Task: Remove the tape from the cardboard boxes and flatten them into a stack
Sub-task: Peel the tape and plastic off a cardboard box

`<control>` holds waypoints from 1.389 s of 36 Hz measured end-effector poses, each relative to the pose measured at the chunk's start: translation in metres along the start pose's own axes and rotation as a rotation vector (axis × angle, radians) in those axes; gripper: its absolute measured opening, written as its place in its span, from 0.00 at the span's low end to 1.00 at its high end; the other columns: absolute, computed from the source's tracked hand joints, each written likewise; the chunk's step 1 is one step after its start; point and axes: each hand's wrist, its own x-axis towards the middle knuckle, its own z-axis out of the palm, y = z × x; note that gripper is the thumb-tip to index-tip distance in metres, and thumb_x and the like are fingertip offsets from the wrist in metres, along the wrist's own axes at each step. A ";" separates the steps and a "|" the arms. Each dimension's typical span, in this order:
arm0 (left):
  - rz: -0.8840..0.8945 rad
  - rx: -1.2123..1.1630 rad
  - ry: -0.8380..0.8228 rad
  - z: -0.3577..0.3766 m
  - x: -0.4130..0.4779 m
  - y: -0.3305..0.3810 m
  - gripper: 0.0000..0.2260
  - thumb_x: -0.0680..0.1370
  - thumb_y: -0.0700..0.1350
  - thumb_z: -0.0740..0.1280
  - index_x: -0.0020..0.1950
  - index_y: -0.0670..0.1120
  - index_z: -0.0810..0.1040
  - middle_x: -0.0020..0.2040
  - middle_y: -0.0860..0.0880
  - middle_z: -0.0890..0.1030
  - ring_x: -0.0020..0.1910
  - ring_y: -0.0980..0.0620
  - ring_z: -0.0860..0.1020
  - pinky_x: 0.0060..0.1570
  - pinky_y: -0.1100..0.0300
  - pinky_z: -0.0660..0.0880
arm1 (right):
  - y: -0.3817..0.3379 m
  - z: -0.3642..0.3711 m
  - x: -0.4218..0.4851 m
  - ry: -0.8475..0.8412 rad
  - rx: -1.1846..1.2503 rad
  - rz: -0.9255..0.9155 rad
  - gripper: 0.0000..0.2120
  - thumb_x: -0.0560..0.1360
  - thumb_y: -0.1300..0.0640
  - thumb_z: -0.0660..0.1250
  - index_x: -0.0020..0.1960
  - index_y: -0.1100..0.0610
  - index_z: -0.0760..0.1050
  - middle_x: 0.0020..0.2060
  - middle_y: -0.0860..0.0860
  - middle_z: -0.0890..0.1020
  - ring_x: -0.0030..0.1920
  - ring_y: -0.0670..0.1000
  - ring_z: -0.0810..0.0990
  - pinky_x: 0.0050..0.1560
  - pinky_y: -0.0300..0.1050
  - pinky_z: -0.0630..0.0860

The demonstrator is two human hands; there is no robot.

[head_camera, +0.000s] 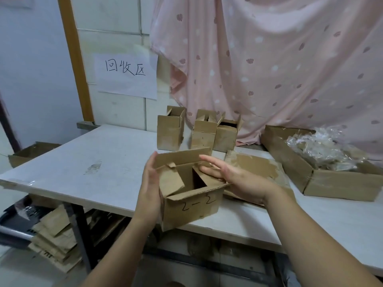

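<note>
We have the small brown cardboard box marked 2-2 [190, 206] at the white table's [83, 162] near edge, flaps open, not yet flattened. The left hand [150, 189] lies flat against its side, and the right hand [234, 175] has straight fingers at the flaps. One flattened brown cardboard sheet [255, 164] lies just beside it. Three upright brown boxes [202, 135] wait behind.

Box marked "2-2" [190, 206]: top open, flaps raised, at the near edge of the worktop [83, 162].
Left hand [150, 189]: flat against the box's left side.
Right hand [234, 177]: fingers straight, at the box's right rim.
Behind: three upright open boxes [202, 133].
Right: flattened cardboard [255, 164]; shallow carton [323, 179] holding crumpled clear film [319, 146].
</note>
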 end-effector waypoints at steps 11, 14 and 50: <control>0.327 0.303 -0.128 -0.012 0.003 -0.026 0.31 0.63 0.80 0.51 0.56 0.63 0.68 0.64 0.63 0.68 0.64 0.64 0.67 0.58 0.59 0.69 | 0.017 -0.019 0.002 -0.213 0.149 -0.024 0.42 0.63 0.62 0.74 0.72 0.47 0.61 0.73 0.44 0.61 0.70 0.36 0.64 0.62 0.33 0.67; 0.355 0.304 0.016 -0.008 0.002 -0.027 0.26 0.70 0.76 0.48 0.50 0.59 0.70 0.58 0.60 0.74 0.59 0.62 0.72 0.56 0.57 0.73 | 0.017 -0.016 0.008 -0.095 0.250 0.007 0.34 0.67 0.68 0.70 0.69 0.50 0.67 0.68 0.50 0.71 0.65 0.46 0.74 0.58 0.39 0.74; -0.717 -0.254 -0.065 -0.029 0.042 0.009 0.21 0.74 0.66 0.60 0.52 0.52 0.80 0.52 0.45 0.81 0.39 0.46 0.83 0.33 0.53 0.79 | 0.046 0.001 0.018 0.218 0.420 -0.127 0.37 0.65 0.41 0.72 0.71 0.49 0.67 0.63 0.49 0.77 0.62 0.51 0.75 0.60 0.51 0.73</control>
